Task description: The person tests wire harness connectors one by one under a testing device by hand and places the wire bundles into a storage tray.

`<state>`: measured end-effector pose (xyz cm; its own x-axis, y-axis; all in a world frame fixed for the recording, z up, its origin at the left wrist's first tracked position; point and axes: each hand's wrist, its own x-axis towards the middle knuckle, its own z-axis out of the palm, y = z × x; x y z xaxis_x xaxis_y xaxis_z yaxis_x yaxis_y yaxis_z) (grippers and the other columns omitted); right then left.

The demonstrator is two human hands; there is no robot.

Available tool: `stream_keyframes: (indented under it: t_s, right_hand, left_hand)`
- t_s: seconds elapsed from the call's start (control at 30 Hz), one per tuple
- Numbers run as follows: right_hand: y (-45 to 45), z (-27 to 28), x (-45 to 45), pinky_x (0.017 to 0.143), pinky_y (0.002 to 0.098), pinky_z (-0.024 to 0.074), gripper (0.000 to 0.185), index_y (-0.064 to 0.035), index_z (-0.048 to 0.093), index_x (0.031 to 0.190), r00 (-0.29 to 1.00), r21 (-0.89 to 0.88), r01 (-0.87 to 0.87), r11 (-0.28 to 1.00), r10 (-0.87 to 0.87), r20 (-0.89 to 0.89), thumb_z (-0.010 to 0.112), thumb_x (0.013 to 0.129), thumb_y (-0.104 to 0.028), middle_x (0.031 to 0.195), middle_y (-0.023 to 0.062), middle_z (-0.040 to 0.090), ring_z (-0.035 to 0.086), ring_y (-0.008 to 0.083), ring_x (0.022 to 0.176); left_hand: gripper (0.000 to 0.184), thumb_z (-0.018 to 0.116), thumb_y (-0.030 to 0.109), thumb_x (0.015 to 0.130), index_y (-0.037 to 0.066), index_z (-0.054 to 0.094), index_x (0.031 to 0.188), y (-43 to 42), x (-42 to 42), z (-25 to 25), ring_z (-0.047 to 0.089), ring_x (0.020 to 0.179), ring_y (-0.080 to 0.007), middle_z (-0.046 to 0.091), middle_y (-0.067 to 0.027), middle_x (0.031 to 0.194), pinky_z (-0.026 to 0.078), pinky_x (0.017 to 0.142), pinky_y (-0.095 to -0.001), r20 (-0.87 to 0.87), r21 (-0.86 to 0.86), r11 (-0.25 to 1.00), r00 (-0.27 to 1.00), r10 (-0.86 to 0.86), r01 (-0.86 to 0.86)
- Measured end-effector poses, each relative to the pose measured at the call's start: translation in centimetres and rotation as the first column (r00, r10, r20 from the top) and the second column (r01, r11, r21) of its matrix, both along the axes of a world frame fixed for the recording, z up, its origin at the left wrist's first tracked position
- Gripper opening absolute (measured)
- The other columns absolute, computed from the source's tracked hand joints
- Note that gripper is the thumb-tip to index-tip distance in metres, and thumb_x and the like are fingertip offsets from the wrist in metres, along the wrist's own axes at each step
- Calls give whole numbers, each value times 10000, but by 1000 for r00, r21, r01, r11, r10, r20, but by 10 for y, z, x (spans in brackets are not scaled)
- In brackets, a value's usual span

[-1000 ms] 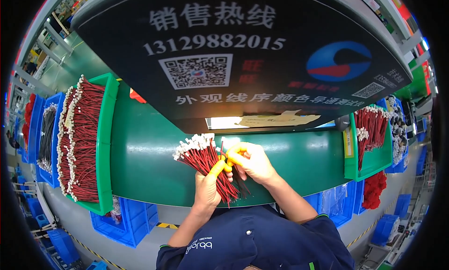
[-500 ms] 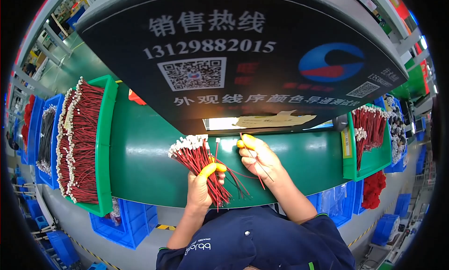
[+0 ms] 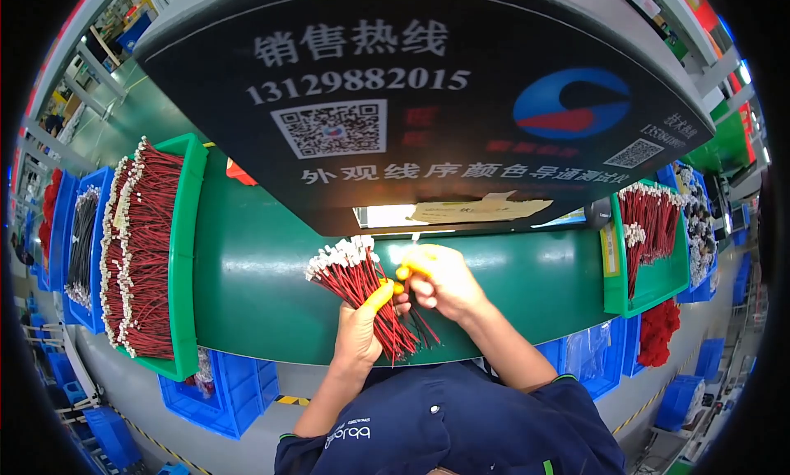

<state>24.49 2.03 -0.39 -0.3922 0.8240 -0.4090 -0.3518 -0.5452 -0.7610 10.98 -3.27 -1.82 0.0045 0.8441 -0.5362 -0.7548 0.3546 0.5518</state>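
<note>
A bundle of red and black wires (image 3: 352, 282) with white connectors fans out from my left hand (image 3: 359, 333), which is closed around it. The connector ends point up and away, and the loose ends hang below the hand. My right hand (image 3: 451, 287) is pinched just beside the bundle, close to the left fingertips. A small white connector (image 3: 415, 238) sticks up above its fingers; most of that wire is hidden by the hand. Yellow covers are on fingertips of both hands.
A black tester housing (image 3: 395, 195) with a lit slot overhangs the green tabletop (image 3: 255, 286). A green bin (image 3: 188, 253) of similar wires stands left, another green bin (image 3: 658, 291) right. Blue crates (image 3: 239, 393) sit below the table.
My right hand has moved left and closer to the bundle, and the wire trailing from it no longer shows. My left hand and the bundle have shifted slightly right.
</note>
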Motion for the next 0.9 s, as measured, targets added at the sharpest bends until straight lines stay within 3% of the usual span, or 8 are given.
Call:
stream_keyframes:
  t_s: [0.03,0.13,0.47,0.53,0.57,0.6,0.77,0.9]
  right_hand:
    - [5,-2,4,340,168,292,140,-22,525,751,986,-219,43,975,-77,-147,509,818,-144,635,34,506,365,37,425]
    - [14,-7,13,323,146,260,158,-41,501,740,974,-284,62,957,-119,-190,472,842,-158,631,-3,462,326,5,419]
    - [7,-14,9,349,153,284,161,-19,531,758,991,-181,71,981,-89,-96,512,821,-166,632,-6,476,354,18,430]
    - [0,-23,0,376,169,327,176,13,566,825,846,560,-149,815,-188,498,546,801,-160,653,16,509,404,43,450]
    - [-3,-20,0,401,180,361,214,32,576,879,848,596,-232,769,-142,511,571,782,-158,635,42,527,438,61,470]
    - [-11,-7,-9,394,181,362,196,28,573,844,981,371,-74,926,2,193,556,790,-159,660,55,532,437,66,467]
    - [10,-2,7,319,145,241,159,-37,499,753,983,-271,21,962,-70,-170,478,837,-171,671,19,491,315,20,413]
    - [16,-10,15,318,145,233,178,-42,496,785,972,-334,15,942,-92,-214,453,856,-199,666,5,481,310,15,418]
  left_hand:
    - [126,577,34,762,6,529,875,0,-1,0,567,603,-162,569,-83,720,493,511,-272,-6,36,999,1000,6,-6]
    - [115,580,28,758,10,524,857,0,-6,-1,554,581,-160,560,-86,703,481,503,-272,25,110,994,1000,-3,0]
    - [115,584,28,757,16,521,852,1,-4,-3,541,554,-149,563,-94,706,471,492,-257,-17,45,999,999,-28,29]
    - [124,584,29,758,9,523,864,1,-3,-6,549,563,-152,565,-95,710,475,494,-259,-22,49,998,999,-29,30]
    - [134,583,30,759,3,526,877,0,-2,-7,557,571,-155,567,-96,715,480,497,-260,-27,50,998,999,-34,35]
    - [134,583,30,759,3,526,877,-1,-1,-6,557,571,-155,567,-96,715,480,497,-260,-28,48,998,999,-37,38]
    - [157,569,47,774,-9,529,914,-2,1,6,583,615,-155,584,-102,751,478,497,-246,-206,82,992,976,-75,94]
    - [149,574,57,768,-5,530,896,-4,-4,3,573,592,-135,591,-96,757,465,488,-235,-270,122,989,961,-52,88]
